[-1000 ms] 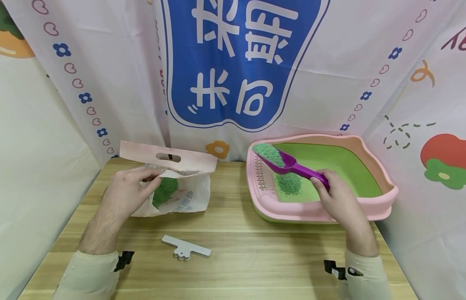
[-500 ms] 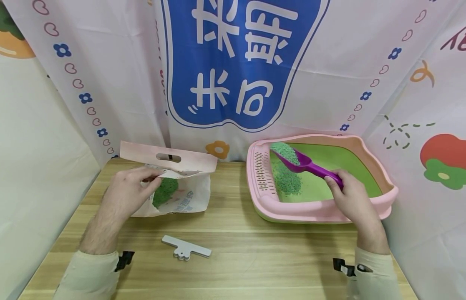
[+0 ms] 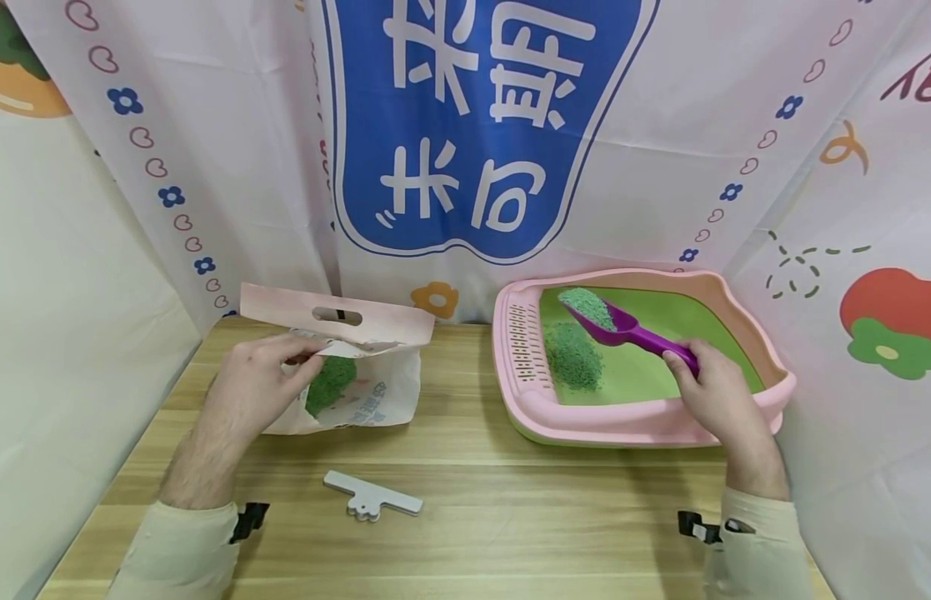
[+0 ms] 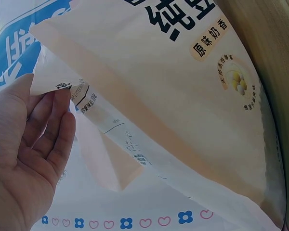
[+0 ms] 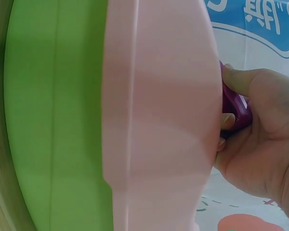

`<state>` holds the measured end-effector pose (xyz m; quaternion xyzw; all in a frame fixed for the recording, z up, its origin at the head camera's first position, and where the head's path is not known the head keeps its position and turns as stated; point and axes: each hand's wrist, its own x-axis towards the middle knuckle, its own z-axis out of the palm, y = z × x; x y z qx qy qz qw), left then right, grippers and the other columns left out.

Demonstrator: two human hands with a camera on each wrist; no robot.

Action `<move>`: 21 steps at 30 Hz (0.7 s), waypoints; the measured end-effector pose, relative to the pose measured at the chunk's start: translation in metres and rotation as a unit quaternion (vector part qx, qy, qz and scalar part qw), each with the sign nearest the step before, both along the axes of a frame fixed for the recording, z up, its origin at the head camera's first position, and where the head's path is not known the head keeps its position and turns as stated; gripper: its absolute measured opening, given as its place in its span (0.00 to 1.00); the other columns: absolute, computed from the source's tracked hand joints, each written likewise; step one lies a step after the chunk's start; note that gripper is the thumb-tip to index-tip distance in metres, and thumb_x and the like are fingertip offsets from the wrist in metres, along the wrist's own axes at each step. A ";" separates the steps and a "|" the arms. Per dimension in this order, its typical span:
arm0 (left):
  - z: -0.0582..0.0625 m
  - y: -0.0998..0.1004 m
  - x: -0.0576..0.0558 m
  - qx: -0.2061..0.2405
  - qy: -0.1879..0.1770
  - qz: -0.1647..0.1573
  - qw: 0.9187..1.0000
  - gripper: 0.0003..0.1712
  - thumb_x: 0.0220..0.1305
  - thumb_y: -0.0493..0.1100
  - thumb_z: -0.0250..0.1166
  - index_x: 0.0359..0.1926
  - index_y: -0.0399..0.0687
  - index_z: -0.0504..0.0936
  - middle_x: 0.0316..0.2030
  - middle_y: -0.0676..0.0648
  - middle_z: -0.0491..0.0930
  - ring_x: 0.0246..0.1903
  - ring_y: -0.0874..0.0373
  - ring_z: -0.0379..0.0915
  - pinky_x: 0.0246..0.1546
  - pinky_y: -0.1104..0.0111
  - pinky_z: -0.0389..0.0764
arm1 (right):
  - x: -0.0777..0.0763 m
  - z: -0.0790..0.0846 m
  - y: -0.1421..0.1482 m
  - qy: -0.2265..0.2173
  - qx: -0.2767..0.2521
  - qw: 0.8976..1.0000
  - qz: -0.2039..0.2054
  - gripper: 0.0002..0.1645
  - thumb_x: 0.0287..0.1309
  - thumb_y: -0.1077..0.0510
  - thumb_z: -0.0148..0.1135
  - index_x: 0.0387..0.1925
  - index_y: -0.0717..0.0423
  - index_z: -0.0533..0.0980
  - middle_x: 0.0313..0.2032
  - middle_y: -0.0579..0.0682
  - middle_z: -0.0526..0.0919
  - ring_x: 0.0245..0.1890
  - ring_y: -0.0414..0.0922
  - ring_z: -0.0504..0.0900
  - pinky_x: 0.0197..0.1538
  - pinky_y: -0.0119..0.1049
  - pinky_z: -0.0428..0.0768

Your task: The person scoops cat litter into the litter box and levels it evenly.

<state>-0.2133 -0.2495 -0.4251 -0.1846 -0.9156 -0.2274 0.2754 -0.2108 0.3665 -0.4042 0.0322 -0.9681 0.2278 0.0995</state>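
Observation:
At the left of the head view, my left hand (image 3: 262, 379) pinches the upper edge of an open paper cat litter bag (image 3: 386, 392), with green litter (image 3: 332, 383) showing inside. The left wrist view has the bag's printed side (image 4: 183, 106) and its edge between thumb and fingers. My right hand (image 3: 716, 392) grips the handle of a purple scoop (image 3: 623, 329), heaped with pale green litter (image 3: 588, 308). The scoop is over a pink and green litter box (image 3: 600, 421), where a patch of green litter (image 3: 575, 357) lies on the floor. In the right wrist view the box wall hides most of the scoop.
A pale grey sealing clip (image 3: 371, 495) lies on the wooden table (image 3: 495, 517) between the two forearms. Printed white curtains (image 3: 247, 167) close off the back and both sides. The bag's cut-off-looking handle strip (image 3: 285, 306) stands up behind the left hand.
My right hand has carried the loaded scoop to the right, from above the box's slotted left rim to above its green floor. The left hand and the bag stay as they were.

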 end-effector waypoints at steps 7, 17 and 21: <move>0.000 0.000 0.000 0.001 -0.002 -0.001 1.000 0.12 0.72 0.34 0.81 0.54 0.47 0.99 0.53 0.40 0.99 0.40 0.40 0.99 0.38 0.43 0.97 | -0.006 -0.002 0.008 -0.022 0.010 1.000 -0.002 0.25 0.95 0.48 0.54 0.66 0.69 0.79 0.34 0.54 0.78 0.32 0.48 0.73 0.33 0.39 0.72; 0.000 0.000 0.000 0.002 -0.009 0.001 1.000 0.12 0.73 0.34 0.81 0.55 0.46 0.99 0.54 0.40 0.98 0.42 0.40 0.99 0.40 0.42 0.97 | -0.014 -0.003 0.022 -0.033 0.032 0.999 0.004 0.23 0.95 0.50 0.56 0.63 0.69 0.80 0.35 0.56 0.80 0.34 0.51 0.78 0.39 0.42 0.74; 0.000 0.000 0.001 0.002 -0.012 0.002 1.000 0.12 0.73 0.34 0.80 0.55 0.47 0.99 0.54 0.40 0.99 0.42 0.40 0.99 0.40 0.42 0.97 | -0.015 -0.003 0.025 -0.040 0.036 0.999 0.008 0.22 0.94 0.50 0.57 0.60 0.68 0.80 0.34 0.55 0.80 0.35 0.52 0.78 0.39 0.42 0.75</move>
